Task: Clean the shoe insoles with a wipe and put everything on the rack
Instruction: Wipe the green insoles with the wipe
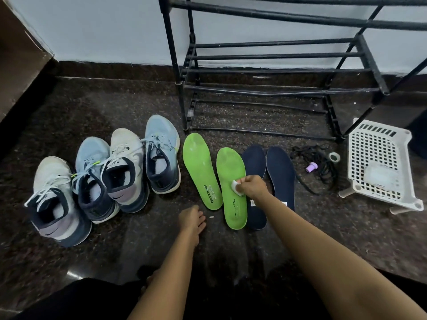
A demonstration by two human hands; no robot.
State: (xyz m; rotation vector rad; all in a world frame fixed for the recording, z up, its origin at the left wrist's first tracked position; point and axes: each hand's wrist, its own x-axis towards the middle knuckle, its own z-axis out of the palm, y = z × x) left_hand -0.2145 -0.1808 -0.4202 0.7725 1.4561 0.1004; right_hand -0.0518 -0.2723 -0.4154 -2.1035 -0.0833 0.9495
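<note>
Right hand (250, 187) pinches a wipe (236, 187); left hand (192, 220) lies palm-down, fingers (201, 222) relaxed.

Floor (69, 107) is dark speckled stone, kinda glossy, with a small glint of light at the lower left. Pale bluish-white wall (104, 31) behind it, a dark skirting strip (115, 69) along the base, and a brown wooden panel (18, 54) at far left

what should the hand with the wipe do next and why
Probably slide the wipe up toward the toe of the green insole under it. The right hand pinches the wipe at that insole's middle, and the toe end above looks pale and smudged, so it likely needs wiping.
</note>
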